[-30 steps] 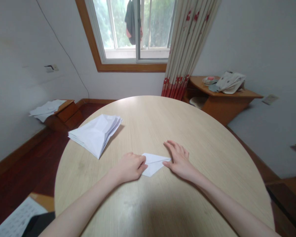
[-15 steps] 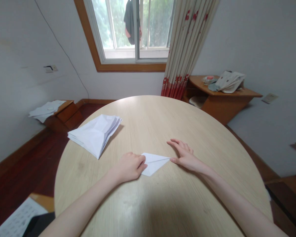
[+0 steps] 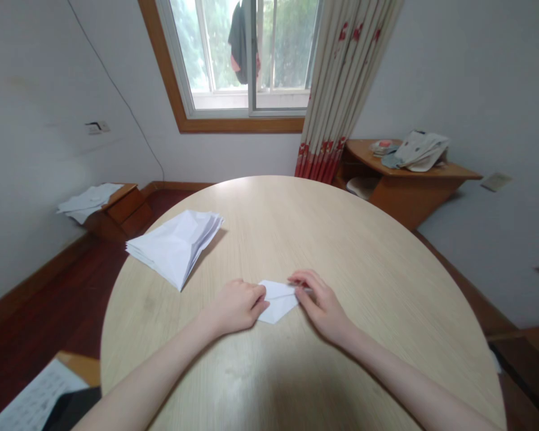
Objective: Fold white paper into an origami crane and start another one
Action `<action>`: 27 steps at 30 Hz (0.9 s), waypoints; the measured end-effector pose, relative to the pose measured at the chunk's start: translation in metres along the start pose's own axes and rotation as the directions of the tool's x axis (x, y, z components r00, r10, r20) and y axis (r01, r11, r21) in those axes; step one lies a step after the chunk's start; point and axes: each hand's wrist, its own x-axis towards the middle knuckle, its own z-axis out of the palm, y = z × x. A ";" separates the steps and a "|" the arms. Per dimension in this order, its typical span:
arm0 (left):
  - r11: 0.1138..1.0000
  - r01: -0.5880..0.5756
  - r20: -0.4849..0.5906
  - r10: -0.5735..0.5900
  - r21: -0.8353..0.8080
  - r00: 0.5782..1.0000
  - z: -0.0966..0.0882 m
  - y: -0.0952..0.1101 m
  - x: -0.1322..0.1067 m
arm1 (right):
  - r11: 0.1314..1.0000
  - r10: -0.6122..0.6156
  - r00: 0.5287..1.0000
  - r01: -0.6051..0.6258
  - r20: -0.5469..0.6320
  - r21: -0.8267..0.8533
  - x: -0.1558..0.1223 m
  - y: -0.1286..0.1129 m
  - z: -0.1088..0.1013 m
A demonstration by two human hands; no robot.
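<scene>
A small folded sheet of white paper (image 3: 276,302) lies flat on the round wooden table (image 3: 269,233), a crease running along its length. My left hand (image 3: 240,305) is closed on its left end, with thumb and curled fingers pressing it to the tabletop. At the pointed right end, my right hand (image 3: 321,302) has thumb and fingers bent over the tip, which they partly cover. To the left, a stack of larger folded white papers (image 3: 175,242) rests near the table's edge, apart from both hands.
Beyond the table are a window and a patterned curtain (image 3: 332,102). A wooden corner desk (image 3: 431,175) with cloth on it stands at the right. Low wooden drawers (image 3: 124,209) with papers on top are at the left. A printed sheet (image 3: 40,395) shows at lower left.
My right hand has moved left, from the paper's tip further onto it, and its spread fingers have drawn in. My left hand stays on the paper's left end.
</scene>
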 end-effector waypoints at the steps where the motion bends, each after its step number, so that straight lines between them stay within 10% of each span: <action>1: 1.000 -0.002 -0.005 0.002 -0.002 1.000 0.001 0.000 0.000 | 1.000 -0.022 0.999 0.022 0.050 0.007 -0.001 -0.002 0.004; 11: 0.999 0.015 -0.019 -0.016 -0.052 1.000 -0.001 -0.002 -0.002 | 0.997 -0.072 0.939 0.068 0.336 0.022 0.000 0.003 0.004; 27: 0.887 0.259 0.246 -0.172 -0.383 0.954 -0.019 -0.032 -0.009 | 0.947 -0.139 0.852 0.264 0.504 -0.185 -0.002 -0.004 -0.002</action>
